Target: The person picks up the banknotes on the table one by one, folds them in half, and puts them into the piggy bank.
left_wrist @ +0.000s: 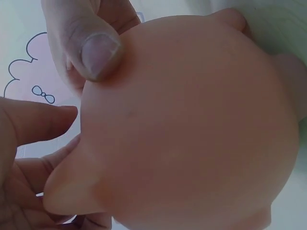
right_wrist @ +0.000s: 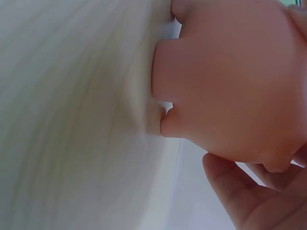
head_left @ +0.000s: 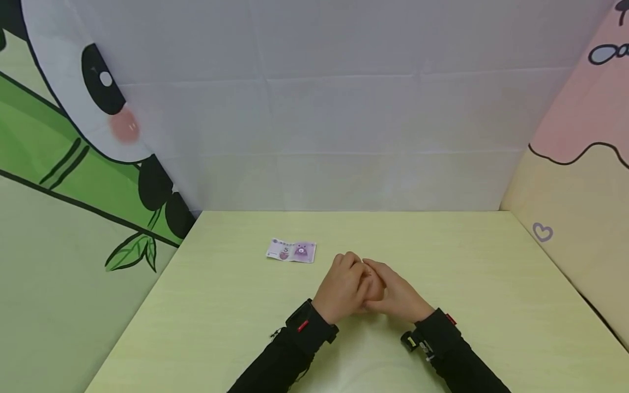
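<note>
We cup the pink piggy bank [left_wrist: 192, 129] with left hand [head_left: 344, 286] and right hand [head_left: 395, 297] curled round it; steady it before reaching for the banknote [head_left: 292, 251].

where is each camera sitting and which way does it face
Head: above, looking forward and down at the table, a banknote, and the left hand and right hand cupped together.
Left wrist: close up on a pink rounded toy, with fingers on it.
Right wrist: low beside the table, on the same toy, fingers at the lower edge.
Both wrist views share the toy.
</note>
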The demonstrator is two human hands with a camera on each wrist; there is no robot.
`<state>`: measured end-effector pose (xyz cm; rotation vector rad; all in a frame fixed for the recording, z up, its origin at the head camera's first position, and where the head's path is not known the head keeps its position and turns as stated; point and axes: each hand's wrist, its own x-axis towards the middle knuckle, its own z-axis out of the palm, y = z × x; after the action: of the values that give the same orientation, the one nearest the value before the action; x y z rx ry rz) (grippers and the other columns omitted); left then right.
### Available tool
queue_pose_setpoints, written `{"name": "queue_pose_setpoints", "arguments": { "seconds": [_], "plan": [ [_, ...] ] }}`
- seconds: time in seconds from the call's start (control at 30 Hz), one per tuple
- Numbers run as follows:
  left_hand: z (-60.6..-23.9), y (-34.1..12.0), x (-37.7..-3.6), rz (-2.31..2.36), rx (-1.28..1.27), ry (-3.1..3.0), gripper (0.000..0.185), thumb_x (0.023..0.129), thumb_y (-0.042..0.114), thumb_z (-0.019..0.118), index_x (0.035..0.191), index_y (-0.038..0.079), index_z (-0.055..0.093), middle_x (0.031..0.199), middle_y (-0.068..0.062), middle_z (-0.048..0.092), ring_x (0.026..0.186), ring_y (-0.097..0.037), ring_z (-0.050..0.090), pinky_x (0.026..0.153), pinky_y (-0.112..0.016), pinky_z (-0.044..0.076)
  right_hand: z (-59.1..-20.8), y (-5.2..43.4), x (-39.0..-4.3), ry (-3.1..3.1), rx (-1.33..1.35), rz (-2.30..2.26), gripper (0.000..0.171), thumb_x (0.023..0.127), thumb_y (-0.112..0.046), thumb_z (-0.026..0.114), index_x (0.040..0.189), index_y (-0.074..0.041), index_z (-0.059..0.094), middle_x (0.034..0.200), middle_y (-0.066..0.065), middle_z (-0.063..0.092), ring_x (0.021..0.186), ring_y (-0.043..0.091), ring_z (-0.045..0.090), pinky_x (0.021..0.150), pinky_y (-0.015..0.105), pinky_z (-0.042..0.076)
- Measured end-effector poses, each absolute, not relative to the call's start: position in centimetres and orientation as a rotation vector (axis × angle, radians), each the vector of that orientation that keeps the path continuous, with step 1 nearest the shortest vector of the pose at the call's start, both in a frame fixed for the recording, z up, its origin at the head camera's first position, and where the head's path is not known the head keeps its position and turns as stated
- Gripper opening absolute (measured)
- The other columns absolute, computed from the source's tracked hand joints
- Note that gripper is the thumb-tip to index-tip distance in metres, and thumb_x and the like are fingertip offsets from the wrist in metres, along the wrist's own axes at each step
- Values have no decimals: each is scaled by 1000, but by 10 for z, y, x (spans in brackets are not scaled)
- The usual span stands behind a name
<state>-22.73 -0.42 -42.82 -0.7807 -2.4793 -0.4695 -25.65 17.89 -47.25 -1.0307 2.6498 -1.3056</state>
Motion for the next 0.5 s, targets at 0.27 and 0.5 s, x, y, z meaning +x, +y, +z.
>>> {"name": "queue_pose_setpoints", "arguments": {
  "seconds": [0.27, 0.5],
  "plan": [
    [-430, -13, -227, -765, -799, -2479, 13, 93, 18, 67, 99, 8, 74, 98, -6, 61, 88, -22, 54, 78, -30, 45, -471, 180, -255, 2647, -1007, -1298, 87, 83, -31, 78, 153, -8, 31, 152, 14, 41, 136, 33, 45, 101, 49, 46],
    [-428, -22, -223, -934, -733, -2480, 14, 95, 17, 64, 102, 10, 74, 102, -5, 63, 94, -20, 57, 82, -32, 48, -470, 178, -255, 2628, -964, -1314, 90, 81, -42, 79, 152, -11, 32, 151, 13, 43, 130, 31, 51, 96, 44, 50]
  ]
}}
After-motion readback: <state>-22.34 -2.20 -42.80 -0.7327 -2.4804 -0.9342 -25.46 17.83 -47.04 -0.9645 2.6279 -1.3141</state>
